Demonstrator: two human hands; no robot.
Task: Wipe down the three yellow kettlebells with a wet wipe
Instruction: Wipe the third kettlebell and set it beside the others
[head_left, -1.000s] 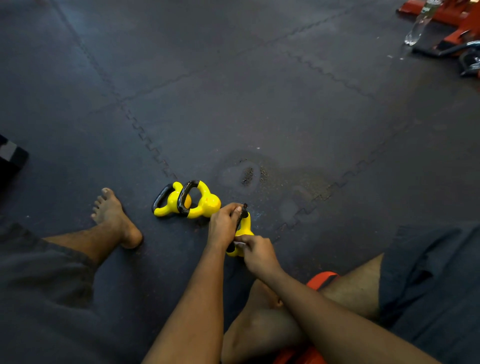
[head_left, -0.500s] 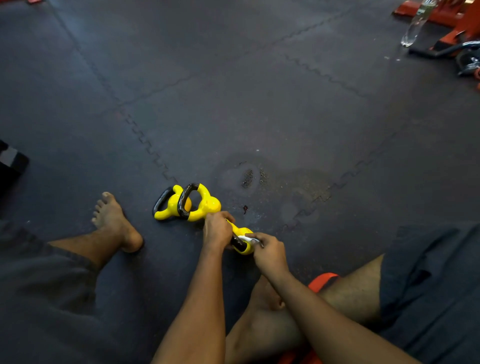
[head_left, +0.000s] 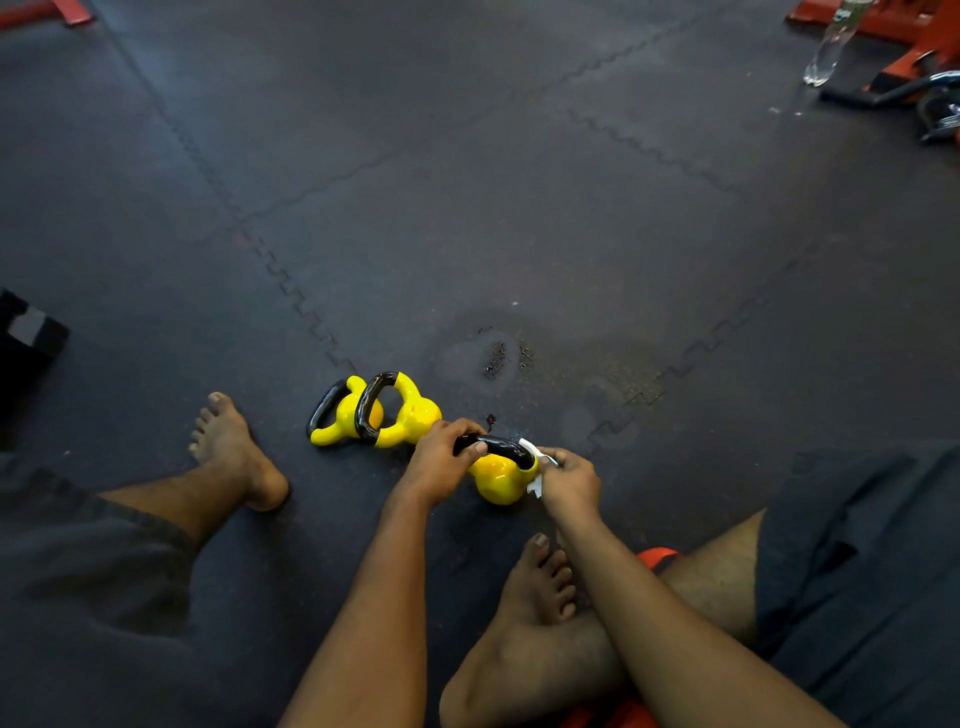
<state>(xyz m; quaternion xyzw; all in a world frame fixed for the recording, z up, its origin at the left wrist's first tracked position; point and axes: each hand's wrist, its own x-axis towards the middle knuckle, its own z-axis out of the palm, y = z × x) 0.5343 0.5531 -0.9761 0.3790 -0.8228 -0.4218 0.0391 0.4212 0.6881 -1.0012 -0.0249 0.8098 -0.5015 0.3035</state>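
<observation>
Block (head_left: 26, 338): dark, with a grey patch, at the left edge of the frame, on the floor.
Left foot (head_left: 234, 452): bare, lower left, sole side down on the mat, toes pointing up the frame.
Mat (head_left: 467, 182): dark interlocking floor tiles with toothed seams; a scuffed, stained patch sits just above centre-bottom.
Far kettlebell (head_left: 345, 415): yellow with a black grip, lying on its side left of centre, handle pointing left.
Middle kettlebell (head_left: 410, 413): same colours, lying on its side, touching the far one and partly overlapping it in view; its body is just beside the left hand.
Left hand (head_left: 441, 462): fingers curled tight around the left end of the near kettlebell's black handle.
Near kettlebell (head_left: 501, 478): yellow body below, black handle across the top, held between both hands at bottom centre; whether its base touches the mat cannot be told.
Wipe (head_left: 535, 470): white, crumpled, pressed against the right end of the handle and the body's right side.
Right hand (head_left: 569, 480): fingers closed, pinching the wipe against the kettlebell.
Right foot (head_left: 535, 587): bare, tucked in below the hands, leg folded.
Orange thing (head_left: 657, 556): peeks out under the right leg; what it is cannot be told.
Bottle (head_left: 831, 44): clear plastic, upper right, tilted.
Red frame (head_left: 904, 31): gym equipment in the upper right corner, with dark metal parts beside it.
</observation>
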